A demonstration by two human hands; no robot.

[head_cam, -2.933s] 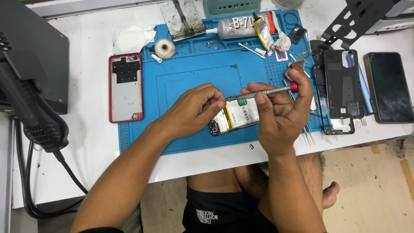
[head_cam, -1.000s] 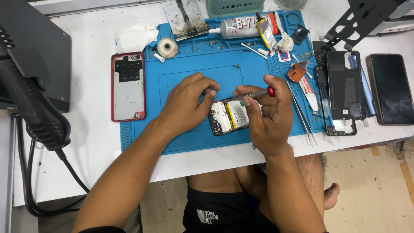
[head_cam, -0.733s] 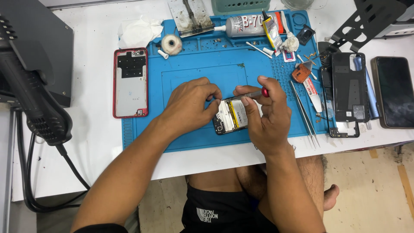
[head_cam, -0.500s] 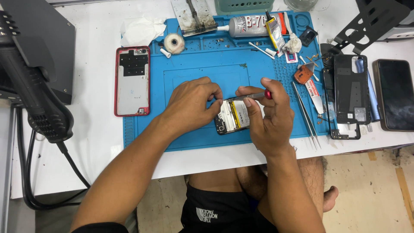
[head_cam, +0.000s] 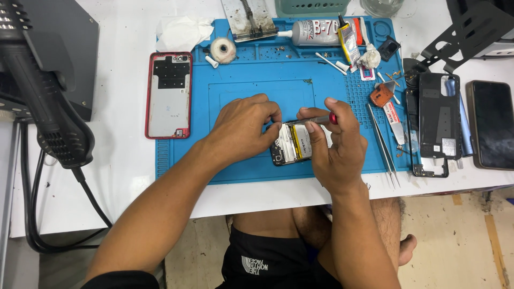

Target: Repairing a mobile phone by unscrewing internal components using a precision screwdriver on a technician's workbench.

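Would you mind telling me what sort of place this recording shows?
Most likely a phone repair bench: an opened phone lies under both hands on a blue work mat, with tweezers, a glue tube and a detached red back cover nearby.

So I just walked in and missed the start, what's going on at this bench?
A person is working on an opened phone lying on a blue repair mat. The left hand steadies the phone at its edge, while the right hand holds a red-tipped screwdriver over its top. A red back cover lies to the left, tweezers and other phones to the right.
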